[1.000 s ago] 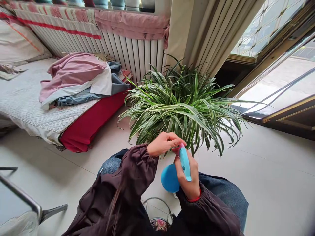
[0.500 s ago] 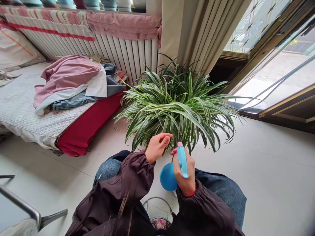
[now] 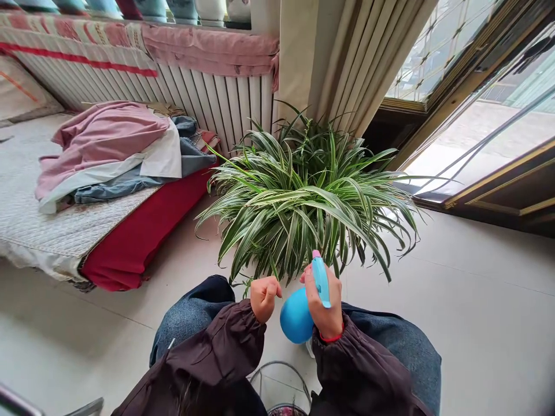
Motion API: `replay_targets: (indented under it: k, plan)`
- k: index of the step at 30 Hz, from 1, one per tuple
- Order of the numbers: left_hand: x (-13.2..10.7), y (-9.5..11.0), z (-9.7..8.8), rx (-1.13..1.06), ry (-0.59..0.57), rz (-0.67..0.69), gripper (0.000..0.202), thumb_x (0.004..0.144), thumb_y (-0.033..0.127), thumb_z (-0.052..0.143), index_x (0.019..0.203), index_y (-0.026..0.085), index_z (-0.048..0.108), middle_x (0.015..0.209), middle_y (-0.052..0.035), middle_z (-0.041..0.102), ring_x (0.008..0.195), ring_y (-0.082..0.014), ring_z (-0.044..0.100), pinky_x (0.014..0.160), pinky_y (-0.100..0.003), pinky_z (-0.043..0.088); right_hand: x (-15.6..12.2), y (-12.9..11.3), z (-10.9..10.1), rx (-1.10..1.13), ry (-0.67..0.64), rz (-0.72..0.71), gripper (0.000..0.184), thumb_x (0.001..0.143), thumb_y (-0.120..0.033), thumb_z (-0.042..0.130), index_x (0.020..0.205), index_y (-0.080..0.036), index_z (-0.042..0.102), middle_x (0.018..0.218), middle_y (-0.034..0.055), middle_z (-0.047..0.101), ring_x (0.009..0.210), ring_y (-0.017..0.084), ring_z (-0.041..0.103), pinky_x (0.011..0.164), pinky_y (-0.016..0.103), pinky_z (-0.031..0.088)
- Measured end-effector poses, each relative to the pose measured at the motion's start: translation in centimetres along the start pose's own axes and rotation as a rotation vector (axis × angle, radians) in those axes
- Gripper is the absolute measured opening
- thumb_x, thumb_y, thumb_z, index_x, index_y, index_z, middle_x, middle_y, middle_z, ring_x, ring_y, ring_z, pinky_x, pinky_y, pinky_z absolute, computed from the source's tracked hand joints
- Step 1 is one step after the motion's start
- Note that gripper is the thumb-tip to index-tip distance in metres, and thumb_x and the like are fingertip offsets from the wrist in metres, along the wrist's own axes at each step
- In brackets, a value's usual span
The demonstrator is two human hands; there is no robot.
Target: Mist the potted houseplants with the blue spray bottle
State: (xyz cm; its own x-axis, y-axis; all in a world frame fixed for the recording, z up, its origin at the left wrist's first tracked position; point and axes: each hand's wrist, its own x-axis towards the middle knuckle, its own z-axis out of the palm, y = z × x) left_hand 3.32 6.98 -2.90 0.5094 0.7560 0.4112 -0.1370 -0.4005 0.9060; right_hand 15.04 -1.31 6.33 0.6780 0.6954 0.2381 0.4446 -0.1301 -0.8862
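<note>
My right hand point(image 3: 324, 309) grips a blue spray bottle point(image 3: 299, 312) by its neck, the light-blue head with a pink nozzle tip pointing at the plant. My left hand point(image 3: 264, 296) is curled into a loose fist just left of the bottle, apart from it, with nothing visible in it. Directly in front stands a large spider plant point(image 3: 303, 202) with green-and-white striped leaves that hide its pot. Both arms wear dark brown sleeves, and my knees in blue jeans point(image 3: 195, 312) show below.
A low bed point(image 3: 52, 231) with a red side and a pile of clothes point(image 3: 113, 150) lies at the left. Behind are a white radiator point(image 3: 217, 98), beige curtains point(image 3: 347, 63) and a window frame point(image 3: 477, 190). A wire-rimmed container point(image 3: 281, 387) sits between my knees on the tiled floor.
My left hand has let go of the bottle's nozzle, drawn back toward me and curled into a fist. The right hand keeps holding the bottle. The view shifted slightly.
</note>
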Motion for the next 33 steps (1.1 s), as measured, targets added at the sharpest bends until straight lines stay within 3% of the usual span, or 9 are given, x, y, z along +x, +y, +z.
replay_targets:
  k: [3, 6, 8, 13, 19, 22, 27, 30, 33]
  plan:
    - [2.5, 2.0, -0.6, 0.022, 0.032, -0.179, 0.052, 0.098, 0.047, 0.045, 0.066, 0.009, 0.060, 0.061, -0.0032, 0.053, 0.054, -0.0059, 0.044, 0.055, -0.021, 0.035, -0.4, -0.6, 0.2, -0.032, -0.064, -0.061, 0.019, 0.095, -0.031, 0.049, 0.097, -0.018, 0.062, 0.088, 0.0063, 0.068, 0.082, 0.018, 0.067, 0.075, 0.031, 0.055]
    - [6.0, 4.9, -0.6, -0.140, -0.095, -0.252, 0.062, 0.089, 0.067, 0.052, 0.083, 0.008, 0.070, 0.077, -0.0062, 0.057, 0.061, -0.0073, 0.049, 0.057, -0.021, 0.040, -1.1, -1.3, 0.3, -0.083, -0.119, -0.126, 0.017, 0.094, -0.027, 0.048, 0.100, -0.018, 0.060, 0.093, 0.0066, 0.067, 0.087, 0.019, 0.067, 0.079, 0.032, 0.055]
    - [8.0, 6.6, -0.3, -0.168, -0.207, -0.260, 0.069, 0.080, 0.074, 0.058, 0.075, 0.006, 0.069, 0.073, -0.0065, 0.055, 0.064, -0.0089, 0.052, 0.059, -0.022, 0.041, -1.5, -1.7, 0.3, -0.110, -0.136, -0.148, 0.013, 0.093, -0.025, 0.047, 0.094, -0.019, 0.059, 0.086, 0.0051, 0.065, 0.083, 0.019, 0.066, 0.075, 0.031, 0.054]
    - [9.6, 8.0, 0.0, -0.428, -0.374, -0.546, 0.062, 0.058, 0.063, 0.083, 0.063, 0.006, 0.058, 0.066, -0.0037, 0.053, 0.052, -0.0085, 0.051, 0.051, -0.022, 0.043, -2.0, -1.7, 0.1, -0.125, -0.151, -0.201, 0.012, 0.093, -0.020, 0.046, 0.094, -0.019, 0.058, 0.085, 0.0045, 0.063, 0.078, 0.018, 0.065, 0.071, 0.030, 0.055]
    - [9.5, 7.3, -0.9, -0.620, -0.647, -0.411, 0.044, 0.084, 0.048, 0.070, 0.086, 0.005, 0.067, 0.082, -0.0067, 0.057, 0.071, -0.0070, 0.056, 0.066, -0.019, 0.047, -2.2, -1.5, -0.1, -0.086, -0.117, -0.209, 0.019, 0.094, -0.018, 0.048, 0.110, -0.020, 0.059, 0.096, 0.0067, 0.065, 0.093, 0.020, 0.067, 0.078, 0.030, 0.057]
    - [9.2, 7.3, -0.4, -0.622, -0.592, -0.402, 0.043, 0.084, 0.046, 0.070, 0.076, 0.006, 0.058, 0.075, -0.0046, 0.054, 0.065, -0.0058, 0.052, 0.061, -0.018, 0.045, -2.3, -1.9, -0.1, -0.093, -0.130, -0.187, 0.013, 0.093, -0.019, 0.048, 0.102, -0.020, 0.058, 0.087, 0.0039, 0.062, 0.083, 0.017, 0.066, 0.072, 0.028, 0.056]
    - [8.9, 7.3, 0.7, -0.600, -0.502, -0.428, 0.060, 0.074, 0.062, 0.073, 0.068, 0.010, 0.045, 0.064, -0.0009, 0.047, 0.057, -0.0046, 0.044, 0.053, -0.017, 0.037, -2.4, -2.0, 0.1, -0.089, -0.107, -0.203, 0.018, 0.093, -0.016, 0.048, 0.107, -0.020, 0.059, 0.093, 0.0043, 0.064, 0.083, 0.016, 0.065, 0.073, 0.027, 0.055]
    - [8.9, 6.6, 0.5, -0.641, -0.539, -0.430, 0.072, 0.078, 0.080, 0.053, 0.078, 0.007, 0.051, 0.067, 0.0005, 0.041, 0.055, -0.0039, 0.039, 0.051, -0.018, 0.032, -2.6, -1.7, 0.3, -0.080, -0.096, -0.196, 0.024, 0.093, -0.016, 0.049, 0.114, -0.020, 0.059, 0.101, 0.0063, 0.066, 0.094, 0.018, 0.067, 0.083, 0.029, 0.056]
    - [8.9, 6.0, -0.1, -0.676, -0.616, -0.366, 0.064, 0.092, 0.067, 0.047, 0.099, 0.006, 0.067, 0.079, -0.0033, 0.043, 0.065, -0.0052, 0.046, 0.057, -0.018, 0.038, -2.7, -1.5, 0.4, -0.076, -0.091, -0.183, 0.024, 0.093, -0.017, 0.049, 0.115, -0.020, 0.060, 0.103, 0.0063, 0.067, 0.096, 0.019, 0.067, 0.086, 0.030, 0.056]
